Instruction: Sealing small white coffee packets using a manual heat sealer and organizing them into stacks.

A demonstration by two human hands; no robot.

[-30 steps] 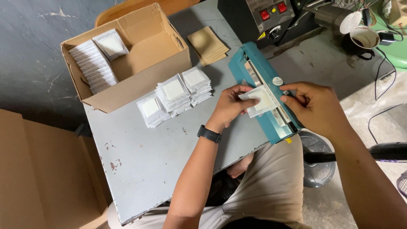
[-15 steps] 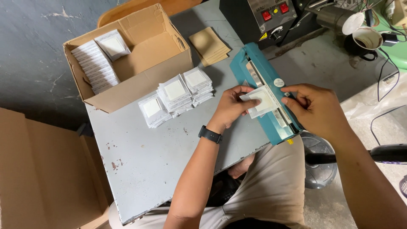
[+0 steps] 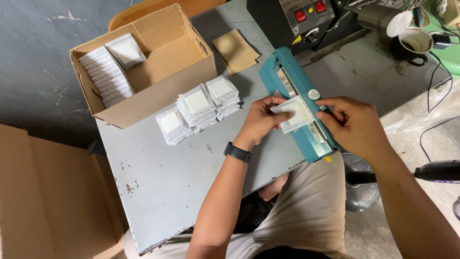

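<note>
A small white packet (image 3: 295,114) lies across the sealing bar of a teal heat sealer (image 3: 287,81) at the right edge of the grey table (image 3: 191,168). My left hand (image 3: 259,121) pinches the packet's left side, a black watch on its wrist. My right hand (image 3: 353,125) rests on the sealer's right side, fingers touching the packet's right edge. Three stacks of similar white packets (image 3: 197,108) sit on the table left of my hands.
An open cardboard box (image 3: 158,91) with rows of white packets stands at the table's back left. Brown paper pieces (image 3: 235,49) lie behind the sealer. A black machine with red buttons (image 3: 306,14) and a mug (image 3: 416,45) sit beyond. Flat cardboard (image 3: 43,192) leans at left.
Both hands have stayed on the packet at the sealer, with only slight finger shifts. Nothing else moved.
</note>
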